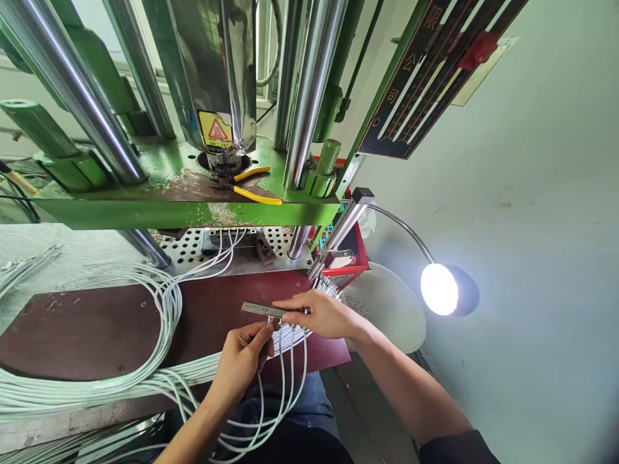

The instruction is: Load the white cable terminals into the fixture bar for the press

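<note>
My right hand (325, 313) grips one end of a flat metal bar (258, 310) with engraved marks along its side. Several small metal connectors (293, 326) sit along the bar's lower edge, with white cables (293, 370) hanging from them and looping below. With thumb and finger pinched, my left hand (247, 353) holds a cable's connector (271, 319) against the bar near its left part. Fingers partly hide that cable's end. Behind and below the hands, more white cables (193, 370) lie bundled across a dark red board (213, 303).
A green press (271, 216) with steel columns stands ahead; yellow-handled pliers (258, 194) lie on its plate. Cables run into a mould (232, 241) below it. To the right are a red bin (355, 258), a whitish tub (396, 309) and a lit lamp (438, 289).
</note>
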`<state>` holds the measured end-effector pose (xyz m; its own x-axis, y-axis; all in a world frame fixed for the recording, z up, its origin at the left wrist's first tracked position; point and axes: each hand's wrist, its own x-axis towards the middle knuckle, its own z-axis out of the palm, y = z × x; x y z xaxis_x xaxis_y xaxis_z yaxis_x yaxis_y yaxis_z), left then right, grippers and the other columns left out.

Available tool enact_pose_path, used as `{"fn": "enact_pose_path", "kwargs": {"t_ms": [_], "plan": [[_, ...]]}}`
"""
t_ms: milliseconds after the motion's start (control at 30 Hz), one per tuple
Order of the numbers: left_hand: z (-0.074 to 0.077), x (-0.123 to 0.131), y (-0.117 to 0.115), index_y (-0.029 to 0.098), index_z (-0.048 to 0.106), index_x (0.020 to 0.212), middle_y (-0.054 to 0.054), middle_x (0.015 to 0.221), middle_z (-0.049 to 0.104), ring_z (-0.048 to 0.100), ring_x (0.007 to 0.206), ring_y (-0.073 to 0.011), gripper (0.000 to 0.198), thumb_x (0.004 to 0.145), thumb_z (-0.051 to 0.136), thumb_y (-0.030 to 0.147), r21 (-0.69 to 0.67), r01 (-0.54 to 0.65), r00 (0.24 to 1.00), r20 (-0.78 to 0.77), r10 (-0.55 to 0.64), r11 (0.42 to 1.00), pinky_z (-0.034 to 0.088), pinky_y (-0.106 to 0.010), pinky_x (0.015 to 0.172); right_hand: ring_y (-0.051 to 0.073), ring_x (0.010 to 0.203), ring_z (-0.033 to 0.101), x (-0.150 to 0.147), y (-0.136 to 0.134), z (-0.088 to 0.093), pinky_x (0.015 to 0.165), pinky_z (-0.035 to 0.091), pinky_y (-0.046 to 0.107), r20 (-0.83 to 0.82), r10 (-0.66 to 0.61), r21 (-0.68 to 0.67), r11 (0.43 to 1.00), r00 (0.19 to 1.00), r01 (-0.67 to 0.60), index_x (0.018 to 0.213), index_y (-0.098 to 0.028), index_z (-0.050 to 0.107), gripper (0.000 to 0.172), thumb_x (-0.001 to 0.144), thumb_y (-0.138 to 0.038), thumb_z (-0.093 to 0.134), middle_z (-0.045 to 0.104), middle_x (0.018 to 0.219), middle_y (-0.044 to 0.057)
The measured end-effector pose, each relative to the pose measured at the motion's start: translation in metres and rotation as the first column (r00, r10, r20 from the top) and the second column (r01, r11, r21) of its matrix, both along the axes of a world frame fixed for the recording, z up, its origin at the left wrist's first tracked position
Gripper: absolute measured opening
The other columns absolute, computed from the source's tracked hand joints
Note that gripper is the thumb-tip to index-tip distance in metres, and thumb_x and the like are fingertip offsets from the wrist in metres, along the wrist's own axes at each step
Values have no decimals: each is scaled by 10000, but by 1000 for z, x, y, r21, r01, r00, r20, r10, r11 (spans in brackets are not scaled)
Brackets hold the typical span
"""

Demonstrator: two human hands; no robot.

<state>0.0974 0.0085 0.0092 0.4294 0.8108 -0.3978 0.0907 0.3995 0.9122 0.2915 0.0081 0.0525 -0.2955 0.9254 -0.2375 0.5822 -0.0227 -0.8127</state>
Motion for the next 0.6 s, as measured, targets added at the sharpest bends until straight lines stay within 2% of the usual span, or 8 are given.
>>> {"fn": "enact_pose_path", "kwargs": {"t_ms": [133, 200, 300, 400, 500, 600], "plan": [[3, 2, -4, 182, 576, 570, 15, 506, 537, 444, 461, -108, 409, 766, 625, 537, -62, 24, 987, 161, -14, 998, 363, -242, 510, 132, 688, 632, 8, 11, -3, 604, 466, 209, -54, 57, -66, 996, 997, -61, 1256, -181, 664, 393, 897, -325, 596, 747, 861, 30], [1, 2, -6, 180, 609, 639, 4, 543, 577, 486, 490, -124, 375, 764, 627, 534, -109, 14, 974, 226, 11, 994, 397, -249, 526, 116, 656, 615, 11, 15, -6, 585, 452, 198, -83, 69, -70, 995, 994, -75, 1252, -187, 667, 386, 895, -318, 600, 739, 820, 17], [-4, -2, -7, 169, 635, 688, 23, 509, 553, 413, 412, -92, 340, 754, 651, 503, -133, 3, 984, 178, 21, 991, 299, -223, 433, 119, 695, 638, 13, 20, -10, 613, 457, 195, -78, 106, -57, 992, 991, -110, 1245, -205, 672, 376, 892, -312, 603, 751, 866, 17], [-6, -6, -4, 161, 644, 675, 33, 484, 536, 342, 360, -69, 331, 735, 671, 485, -170, 48, 991, 131, -25, 984, 219, -215, 383, 121, 708, 641, 13, 24, -12, 633, 458, 197, -36, 167, -74, 983, 985, -169, 1243, -220, 675, 369, 893, -311, 599, 756, 877, 12], [-7, -6, -3, 161, 656, 695, 5, 528, 602, 430, 390, -92, 328, 722, 680, 487, -210, 49, 986, 167, -14, 976, 321, -221, 406, 113, 693, 624, 13, 30, -15, 640, 455, 193, -50, 207, -85, 974, 977, -210, 1231, -198, 683, 369, 889, -303, 596, 747, 839, 8], [-6, -8, -2, 174, 675, 722, -39, 644, 691, 587, 527, -157, 312, 716, 690, 485, -191, 12, 987, 158, 19, 981, 490, -282, 559, 111, 672, 618, 12, 38, -17, 592, 438, 185, -55, 197, -112, 973, 979, -202, 1238, -173, 676, 385, 890, -305, 577, 737, 810, 9]]}}
